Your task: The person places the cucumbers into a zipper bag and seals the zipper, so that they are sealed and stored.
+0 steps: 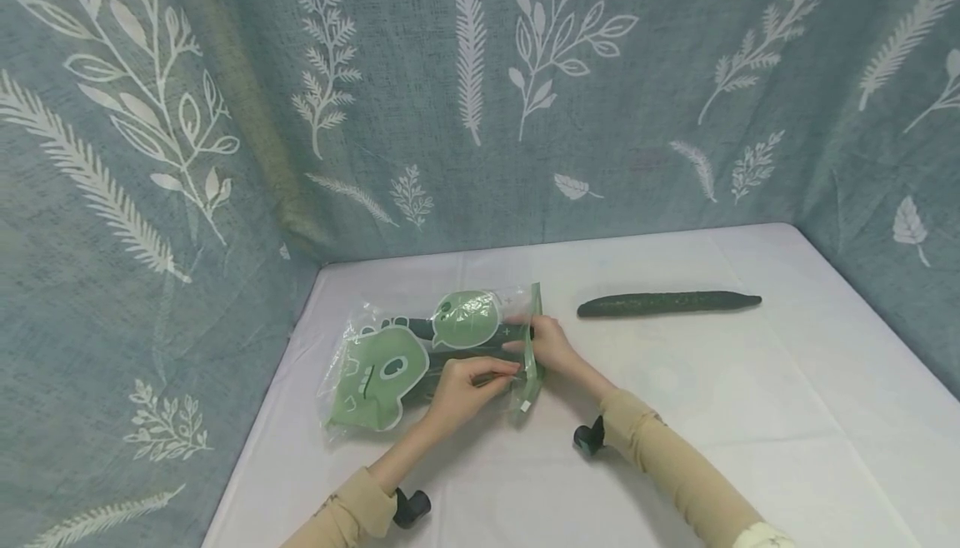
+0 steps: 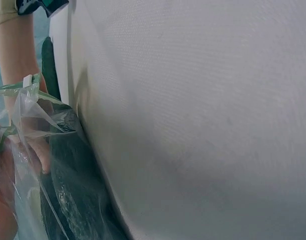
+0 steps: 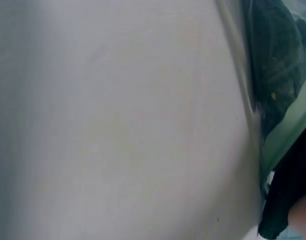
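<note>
A clear zip bag (image 1: 375,371) with green cartoon dinosaur prints lies on the table, its green-edged mouth facing right. Dark green cucumbers (image 2: 78,175) are inside it, seen through the plastic. My left hand (image 1: 467,386) pinches the plastic near the mouth between thumb and fingers. At the opening, my right hand (image 1: 551,344) grips one cucumber (image 3: 288,195), partly in the bag; its end sticks out past the green edge in the right wrist view. The right fingertips show only through the plastic.
Another long cucumber (image 1: 667,304) lies on the white-covered table (image 1: 675,390), right of the bag. A blue-green curtain (image 1: 480,190) with white leaf prints hangs behind and along the sides. Each wrist wears a black camera (image 1: 411,508).
</note>
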A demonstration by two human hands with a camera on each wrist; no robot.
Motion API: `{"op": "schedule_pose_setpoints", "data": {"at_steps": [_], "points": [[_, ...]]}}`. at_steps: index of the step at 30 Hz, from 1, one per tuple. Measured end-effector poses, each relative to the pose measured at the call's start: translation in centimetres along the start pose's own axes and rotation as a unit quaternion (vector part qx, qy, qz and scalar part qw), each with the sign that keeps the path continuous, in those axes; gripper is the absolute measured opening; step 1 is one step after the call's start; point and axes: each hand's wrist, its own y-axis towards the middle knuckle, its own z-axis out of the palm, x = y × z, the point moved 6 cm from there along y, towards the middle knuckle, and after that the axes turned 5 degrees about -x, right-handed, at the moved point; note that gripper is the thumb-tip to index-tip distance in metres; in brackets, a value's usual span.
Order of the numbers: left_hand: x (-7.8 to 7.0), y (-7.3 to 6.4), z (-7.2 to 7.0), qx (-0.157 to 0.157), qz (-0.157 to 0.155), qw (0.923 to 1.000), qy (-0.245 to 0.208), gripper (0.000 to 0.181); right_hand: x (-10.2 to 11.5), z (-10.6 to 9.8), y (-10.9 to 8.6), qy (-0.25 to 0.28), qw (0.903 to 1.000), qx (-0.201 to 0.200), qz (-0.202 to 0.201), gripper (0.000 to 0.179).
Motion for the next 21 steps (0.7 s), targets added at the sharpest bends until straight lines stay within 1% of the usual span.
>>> {"op": "schedule_pose_setpoints", "data": {"at_steps": [6, 9, 12, 17, 20, 21], "points": [[0.0, -0.1, -0.1, -0.005, 0.006, 1.0, -0.004, 0.012, 0.9, 0.8, 0.4, 0.017, 0.9998, -0.008, -0.008, 0.047], [0.0, -0.1, -0.1, -0.005, 0.007, 0.9999, -0.007, 0.012, 1.2, 1.2, 0.6, 0.023, 0.9997, -0.004, -0.002, 0.047], [0.0, -0.1, -0.1, -0.006, 0.011, 0.9999, -0.011, 0.012, 1.5, 1.5, 0.8, 0.007, 1.0, 0.004, 0.002, 0.047], [0.1, 0.0, 0.0, -0.007, 0.018, 0.9998, -0.01, 0.012, 1.6, 2.1, 1.2, -0.019, 0.9993, 0.022, 0.023, 0.051], [0.1, 0.1, 0.0, -0.008, 0.031, 0.9995, -0.008, 0.012, 1.3, 2.7, 1.6, -0.038, 0.998, 0.038, 0.033, 0.052], [0.1, 0.1, 0.0, -0.009, 0.037, 0.9992, -0.006, 0.012, 1.3, 2.9, 1.8, -0.037, 0.9979, 0.041, 0.033, 0.052]]}}
